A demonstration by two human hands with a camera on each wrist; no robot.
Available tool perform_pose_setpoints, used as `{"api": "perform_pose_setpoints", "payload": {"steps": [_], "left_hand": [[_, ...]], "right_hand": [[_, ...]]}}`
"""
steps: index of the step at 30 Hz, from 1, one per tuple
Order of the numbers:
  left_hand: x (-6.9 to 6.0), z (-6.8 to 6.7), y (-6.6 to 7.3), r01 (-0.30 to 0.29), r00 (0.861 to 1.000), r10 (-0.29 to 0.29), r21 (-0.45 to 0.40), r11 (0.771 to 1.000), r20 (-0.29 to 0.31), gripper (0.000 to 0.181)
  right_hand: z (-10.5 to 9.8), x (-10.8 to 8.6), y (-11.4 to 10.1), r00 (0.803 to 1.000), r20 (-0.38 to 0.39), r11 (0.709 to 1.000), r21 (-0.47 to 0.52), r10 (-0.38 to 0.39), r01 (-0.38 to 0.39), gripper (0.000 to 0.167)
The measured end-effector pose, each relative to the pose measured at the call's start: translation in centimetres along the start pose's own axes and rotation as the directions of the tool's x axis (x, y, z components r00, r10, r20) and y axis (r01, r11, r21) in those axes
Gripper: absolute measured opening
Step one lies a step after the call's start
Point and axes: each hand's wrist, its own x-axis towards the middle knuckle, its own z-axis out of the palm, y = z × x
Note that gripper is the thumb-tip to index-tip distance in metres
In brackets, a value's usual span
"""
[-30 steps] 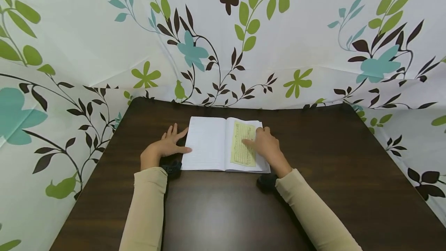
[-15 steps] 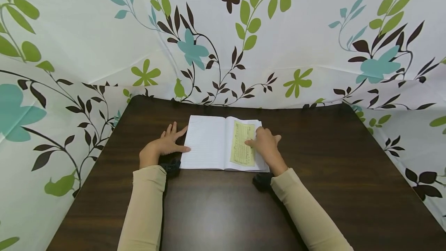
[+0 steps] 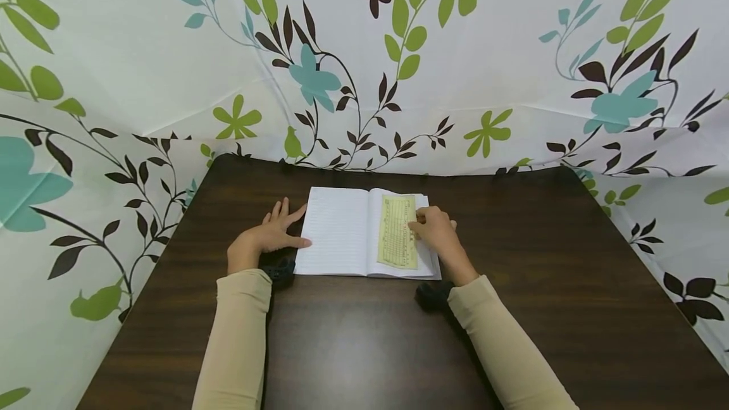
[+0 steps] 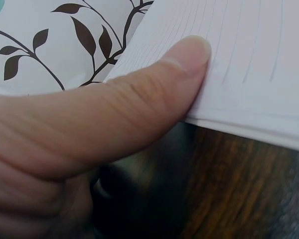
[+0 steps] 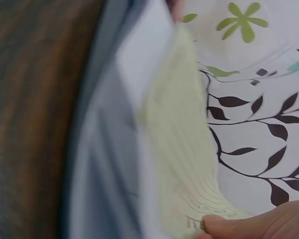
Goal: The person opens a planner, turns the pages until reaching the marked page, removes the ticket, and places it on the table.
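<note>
The left hand (image 3: pixel 266 238), fingers spread, rests its thumb on the left edge of the notebook (image 3: pixel 336 233), on whose right side the yellow slip (image 3: pixel 395 233) runs near to far, its right edge pinched by the nearer right hand (image 3: pixel 440 233).

Yellow on ruled white

At the right hand (image 3: pixel 437 231) I see a yellow slip (image 3: pixel 395 233), dark-printed; at the left hand (image 3: pixel 266 238), a white notebook (image 3: pixel 333 233), faintly blue-ruled. Beneath both, dark-brown wood-grain table (image 3: pixel 569 271); beyond, white cloth (image 3: pixel 490 74) leafed green, teal, brown.
</note>
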Motion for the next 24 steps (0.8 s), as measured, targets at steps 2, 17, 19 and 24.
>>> {"api": "perform_pose_setpoints", "payload": {"steps": [2, 17, 19, 24], "left_hand": [[-0.1, -0.1, -0.1, 0.000, 1.000, 0.000, -0.008, 1.000, -0.002, 0.102], [0.1, -0.3, 0.0, 0.015, 1.000, -0.015, -0.006, 1.000, 0.008, 0.102], [0.2, -0.2, -0.1, 0.014, 1.000, -0.014, -0.006, 1.000, 0.012, 0.102], [0.3, 0.1, -0.4, 0.020, 1.000, -0.020, 0.008, 1.000, 0.017, 0.102]], "right_hand": [[-0.3, 0.2, 0.2, 0.999, 0.032, 0.999, 0.034, -0.013, 0.012, 0.021], [-1.3, 2.0, 1.5, 0.987, 0.162, 0.992, 0.127, -0.014, -0.007, 0.028], [-1.6, 2.1, 1.7, 0.985, 0.173, 0.991, 0.136, -0.016, -0.008, 0.029], [-2.7, 2.3, 2.6, 0.983, 0.185, 0.990, 0.139, -0.010, -0.016, 0.031]]}}
